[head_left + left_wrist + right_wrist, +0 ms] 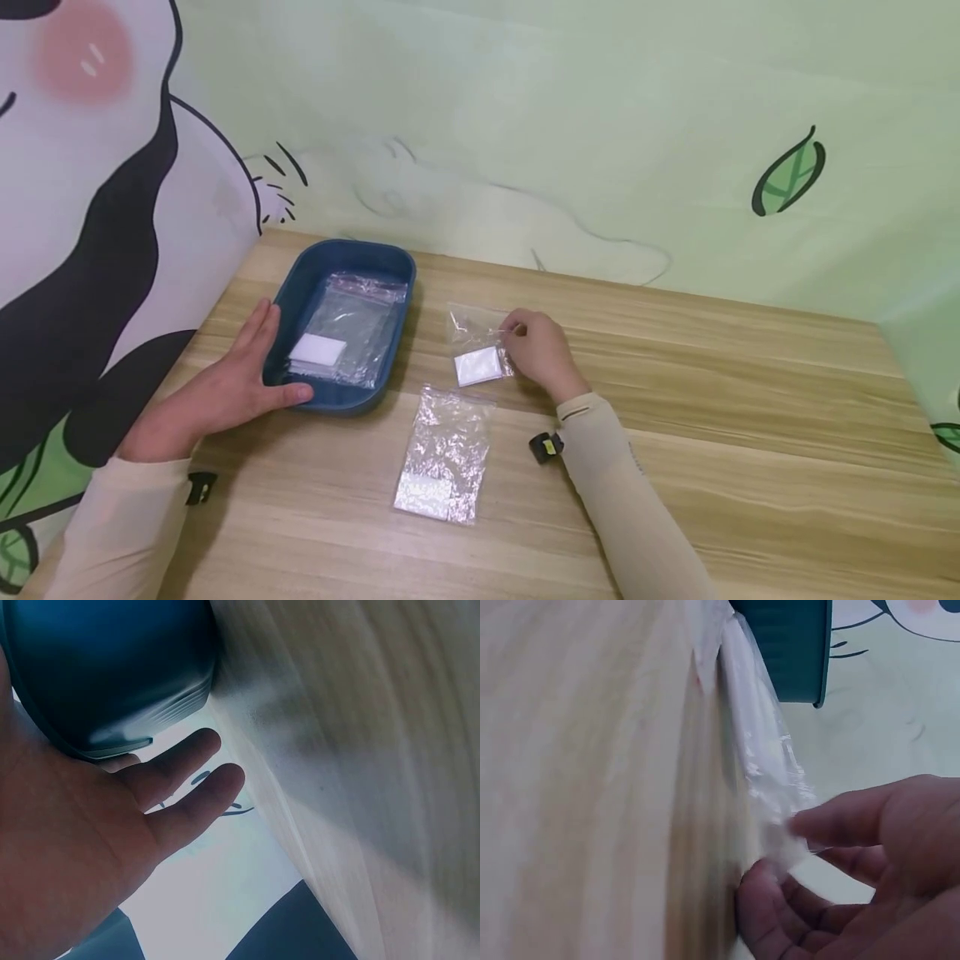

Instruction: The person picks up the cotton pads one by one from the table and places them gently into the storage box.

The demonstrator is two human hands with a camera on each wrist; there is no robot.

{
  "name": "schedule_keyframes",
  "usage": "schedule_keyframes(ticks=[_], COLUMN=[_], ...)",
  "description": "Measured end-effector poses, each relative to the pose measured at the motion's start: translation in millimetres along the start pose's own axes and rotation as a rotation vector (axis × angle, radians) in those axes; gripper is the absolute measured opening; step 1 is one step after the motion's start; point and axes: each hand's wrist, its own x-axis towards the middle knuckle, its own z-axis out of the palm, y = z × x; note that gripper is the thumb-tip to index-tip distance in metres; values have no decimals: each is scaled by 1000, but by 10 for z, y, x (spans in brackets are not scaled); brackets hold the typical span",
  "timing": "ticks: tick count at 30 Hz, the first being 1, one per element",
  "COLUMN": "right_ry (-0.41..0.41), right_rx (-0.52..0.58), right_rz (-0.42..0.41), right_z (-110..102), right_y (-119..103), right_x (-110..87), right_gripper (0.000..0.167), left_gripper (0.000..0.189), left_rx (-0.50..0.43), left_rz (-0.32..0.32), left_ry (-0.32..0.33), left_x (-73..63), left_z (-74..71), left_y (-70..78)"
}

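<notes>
My left hand (217, 396) rests against the near left side of a dark blue tray (408, 283), thumb over its near rim. In the left wrist view its fingers (195, 810) stretch out straight beside the tray's outer wall. My right hand (542, 350) pinches the right edge of a small clear plastic bag (472, 325) with a white rectangle in it. The right wrist view shows thumb and fingertips at the bag's edge (769, 765). Another clear zip bag (446, 442), wrinkled and also with a white rectangle, lies nearer on the table.
Inside the tray lie clear bags (356, 321) with a white rectangle (318, 350) showing. The wooden table (720, 400) meets a pale green wall (525, 108) at its back edge. A painted panda figure (202, 217) covers the left side.
</notes>
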Motion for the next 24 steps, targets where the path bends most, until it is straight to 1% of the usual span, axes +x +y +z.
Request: schedule_keyframes(ticks=[2,4,6,9,11,13,15,18,20,22,24], right_ry=[17,8,-10,-21,-27,-39,-70,-109,-118,-112,-101], right_rx=[100,238,392,588,683,743,779,750,713,684,671], right_rz=[24,75,147,275,347,395,420,411,391,369,350], right_z=[9,12,18,17,10,-1,-10,-10,-2,6,10], right_y=[20,33,53,56,57,52,49,36,27,18,16], right_x=[9,21,42,65,73,70,69,65,59,52,45], right_gripper=[11,20,38,68,78,76,61,33,20,15,14], left_gripper=[124,124,124,124,124,124,124,123,123,123,123], left_rx=[0,1,1,1,1,1,-2,-5,-7,-10,-13], left_rz=[-2,-4,-3,-5,-9,-12,-13,-14,-16,-19,-24], left_ry=[-2,-1,-1,0,-2,-3,-3,-1,-3,-4,-9], left_x=[-1,-1,0,2,3,5,6,9,9,10,14], left_z=[8,13,14,14,13,13,10,7,7,8,11], left_y=[-10,-15,-17,-16,-13,-11,-9,-9,-9,-9,-8])
